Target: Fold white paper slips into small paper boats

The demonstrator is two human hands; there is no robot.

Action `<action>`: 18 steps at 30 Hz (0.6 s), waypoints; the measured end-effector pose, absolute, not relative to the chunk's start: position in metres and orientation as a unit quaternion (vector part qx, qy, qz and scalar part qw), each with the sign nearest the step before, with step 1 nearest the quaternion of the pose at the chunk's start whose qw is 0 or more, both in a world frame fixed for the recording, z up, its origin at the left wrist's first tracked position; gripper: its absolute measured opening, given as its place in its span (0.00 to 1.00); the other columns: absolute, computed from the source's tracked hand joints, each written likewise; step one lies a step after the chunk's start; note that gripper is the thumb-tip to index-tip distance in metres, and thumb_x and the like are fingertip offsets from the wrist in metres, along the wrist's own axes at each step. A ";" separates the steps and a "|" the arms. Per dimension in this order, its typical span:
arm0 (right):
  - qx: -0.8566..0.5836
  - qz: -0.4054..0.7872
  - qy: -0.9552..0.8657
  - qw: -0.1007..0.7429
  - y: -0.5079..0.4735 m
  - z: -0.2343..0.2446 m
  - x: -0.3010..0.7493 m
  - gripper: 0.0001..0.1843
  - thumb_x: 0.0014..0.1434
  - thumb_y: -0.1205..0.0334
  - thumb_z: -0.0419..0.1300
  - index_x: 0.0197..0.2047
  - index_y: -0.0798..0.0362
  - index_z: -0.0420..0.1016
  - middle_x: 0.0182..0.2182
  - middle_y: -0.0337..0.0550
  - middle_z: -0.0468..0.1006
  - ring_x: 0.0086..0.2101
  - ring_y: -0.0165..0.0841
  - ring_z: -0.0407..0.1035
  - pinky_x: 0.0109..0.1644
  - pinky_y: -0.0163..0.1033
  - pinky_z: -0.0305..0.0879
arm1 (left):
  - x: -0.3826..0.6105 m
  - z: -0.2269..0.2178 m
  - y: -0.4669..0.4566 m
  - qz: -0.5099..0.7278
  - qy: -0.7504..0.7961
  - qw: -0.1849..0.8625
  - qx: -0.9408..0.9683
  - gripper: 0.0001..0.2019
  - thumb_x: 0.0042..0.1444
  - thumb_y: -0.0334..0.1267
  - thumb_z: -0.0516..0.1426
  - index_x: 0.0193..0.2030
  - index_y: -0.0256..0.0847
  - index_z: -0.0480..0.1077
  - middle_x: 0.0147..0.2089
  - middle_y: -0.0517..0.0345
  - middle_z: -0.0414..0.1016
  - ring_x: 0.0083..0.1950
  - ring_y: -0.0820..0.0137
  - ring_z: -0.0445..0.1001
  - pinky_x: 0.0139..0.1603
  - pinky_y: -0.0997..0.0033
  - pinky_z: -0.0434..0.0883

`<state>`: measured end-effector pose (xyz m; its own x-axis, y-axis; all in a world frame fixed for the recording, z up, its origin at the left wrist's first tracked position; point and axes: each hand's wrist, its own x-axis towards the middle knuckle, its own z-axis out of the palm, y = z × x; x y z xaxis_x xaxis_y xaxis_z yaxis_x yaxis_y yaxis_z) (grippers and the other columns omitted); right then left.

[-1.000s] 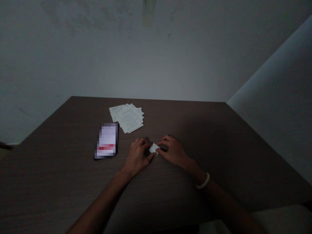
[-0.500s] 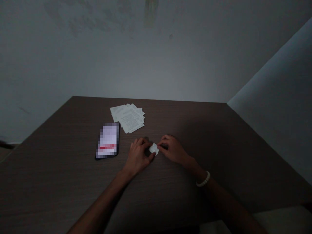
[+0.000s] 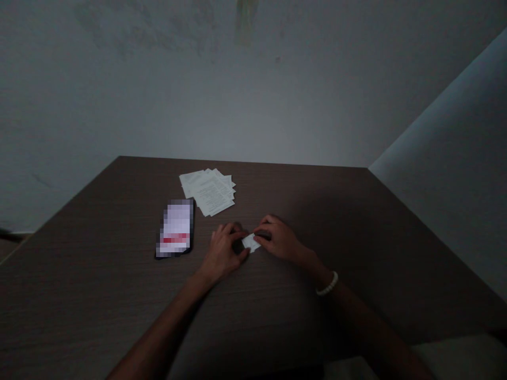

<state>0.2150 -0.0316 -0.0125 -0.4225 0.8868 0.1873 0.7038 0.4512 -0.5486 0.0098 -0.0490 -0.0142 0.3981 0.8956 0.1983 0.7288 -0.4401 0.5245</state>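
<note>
- White small paper (image 3: 251, 243), lying between both hands near the middle of the dark worktop (image 3: 119, 306); surface flat or almost flat, fine folds or print too small to tell.
- Left hand (image 3: 222, 254), resting on the worktop at the left side of the small paper: thumb and forefinger parted by a narrow gap, with tips at the near and the far edge, apparently holding it in place.
- Right hand (image 3: 284, 241), at the opposite side: thumb and forefinger close together, with tips on the right part of the small paper, holding it as it seems; strength of the pinch impossible to tell.
- Compared with half a second ago: small paper showing a little more of its length toward the right, less like an even diamond; left thumb drawn slightly back to the left; right wrist with its pale bracelet (image 3: 330, 288) slightly farther forward.
- Meaning of this, as a judgement: only a small change of grip, with the handling of the small paper still in progress and neither hand away from it.
- Without visible change: phone (image 3: 176, 224), lying to the left of the left hand and well apart from the small paper, its screen blurred; behind, near the phone's upper end, printed sheets (image 3: 209, 192) in an uneven, overlapping pile.
</note>
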 end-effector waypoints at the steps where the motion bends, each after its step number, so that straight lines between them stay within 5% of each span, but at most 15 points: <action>1: -0.482 0.198 -0.822 0.230 -0.031 -0.012 0.215 0.08 0.59 0.59 0.62 0.42 0.50 0.78 0.42 0.44 0.72 0.43 0.34 0.67 0.48 0.40 0.63 | 0.009 -0.015 -0.049 0.231 0.500 0.181 0.815 0.15 0.51 0.39 0.62 0.47 0.45 0.75 0.47 0.53 0.69 0.49 0.58 0.65 0.49 0.55 0.63; 7: -0.464 0.209 -0.828 0.237 -0.025 -0.013 0.217 0.07 0.55 0.62 0.65 0.38 0.53 0.76 0.39 0.43 0.73 0.40 0.33 0.68 0.46 0.39 0.62 | 0.009 -0.016 -0.048 0.239 0.493 0.183 0.816 0.14 0.50 0.38 0.62 0.45 0.44 0.75 0.47 0.54 0.70 0.50 0.59 0.65 0.51 0.56 0.63; 13: -0.486 0.278 -0.774 0.295 -0.029 -0.014 0.216 0.02 0.55 0.65 0.64 0.32 0.54 0.76 0.24 0.36 0.73 0.27 0.27 0.64 0.32 0.32 0.59 | 0.010 -0.014 -0.049 0.258 0.479 0.197 0.816 0.14 0.52 0.37 0.61 0.46 0.44 0.73 0.47 0.54 0.74 0.49 0.59 0.67 0.49 0.57 0.63; 18: -0.505 0.303 -0.737 0.331 -0.039 -0.005 0.212 0.02 0.54 0.65 0.65 0.31 0.54 0.77 0.20 0.33 0.71 0.22 0.24 0.61 0.26 0.30 0.55 | 0.011 -0.010 -0.047 0.314 0.471 0.242 0.788 0.07 0.57 0.37 0.57 0.39 0.43 0.76 0.38 0.56 0.78 0.42 0.63 0.71 0.45 0.61 0.65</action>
